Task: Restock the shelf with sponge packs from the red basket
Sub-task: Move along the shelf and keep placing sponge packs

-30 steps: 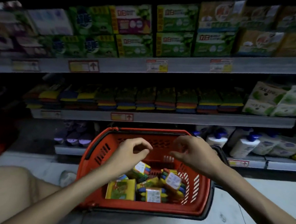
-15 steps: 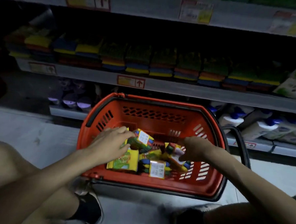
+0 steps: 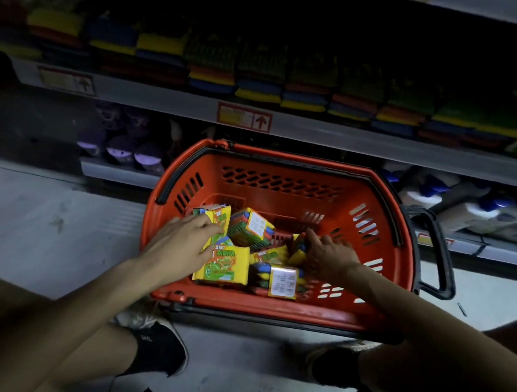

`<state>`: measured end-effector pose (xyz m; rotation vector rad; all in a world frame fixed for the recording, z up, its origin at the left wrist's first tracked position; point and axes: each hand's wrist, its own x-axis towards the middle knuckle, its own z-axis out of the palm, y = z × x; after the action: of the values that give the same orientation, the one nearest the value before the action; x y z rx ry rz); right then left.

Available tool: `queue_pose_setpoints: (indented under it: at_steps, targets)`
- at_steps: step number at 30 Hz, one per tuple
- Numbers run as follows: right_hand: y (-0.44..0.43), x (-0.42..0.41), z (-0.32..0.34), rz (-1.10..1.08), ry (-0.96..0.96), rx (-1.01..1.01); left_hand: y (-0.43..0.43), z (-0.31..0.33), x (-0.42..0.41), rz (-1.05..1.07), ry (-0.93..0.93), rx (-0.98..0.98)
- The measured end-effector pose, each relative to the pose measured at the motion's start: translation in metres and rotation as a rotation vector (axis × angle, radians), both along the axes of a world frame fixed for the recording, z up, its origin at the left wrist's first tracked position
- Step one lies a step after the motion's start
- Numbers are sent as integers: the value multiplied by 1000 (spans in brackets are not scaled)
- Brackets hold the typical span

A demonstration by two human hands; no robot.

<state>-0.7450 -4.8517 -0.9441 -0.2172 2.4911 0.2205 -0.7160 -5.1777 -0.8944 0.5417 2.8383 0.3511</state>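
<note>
left grip (image 3: 180, 242) clamps yellow pack (image 3: 221, 218) | right grip (image 3: 332, 256) clamps striped pack (image 3: 297, 247) | print illegible

We see open room at the back of the red basket (image 3: 282, 179); sponge packs (image 3: 251, 230) crowd the front.

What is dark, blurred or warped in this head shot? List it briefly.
Head view: the stacked sponges on the grey metal shelf sink into deep shadow; the red plastic basket and its yellow sponge packs are brightest; pack labels are soft; the shelf edge runs tilted, slightly bowed by the wide lens.
</note>
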Motion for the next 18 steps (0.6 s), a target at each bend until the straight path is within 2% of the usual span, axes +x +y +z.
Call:
queue_pose_setpoints:
  at_steps: [6, 9, 13, 18]
  targets:
    - [-5, -13, 16, -13, 99, -82, 7, 2, -6, 5, 37, 24]
    - [-17, -18, 34, 28, 221, -145, 17, 9, -12, 26, 29, 67]
    - [-36, -19, 61, 120, 367, -304, 32, 18, -23, 26, 40, 116]
    - [-58, -9, 86, 320, 361, -548, 43, 15, -28, -37, 96, 136]
